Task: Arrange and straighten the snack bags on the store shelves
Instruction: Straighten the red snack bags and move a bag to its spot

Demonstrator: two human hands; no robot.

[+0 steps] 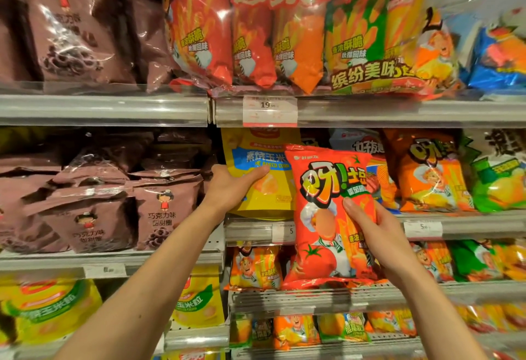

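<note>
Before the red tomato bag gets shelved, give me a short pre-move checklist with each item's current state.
1. Right hand grips the red tomato bag: ok, thumb across its front.
2. Left hand steadies the yellow corn bag: ok, thumb on its front.
3. Red bag upright, label facing out: ok.
4. Open slot on the middle shelf for it: cannot tell, the bag hides the space behind.
5. Matching products there: not ok, the neighbours shown are yellow and orange bags.
6. Price tag matches the bag: cannot tell.
</note>
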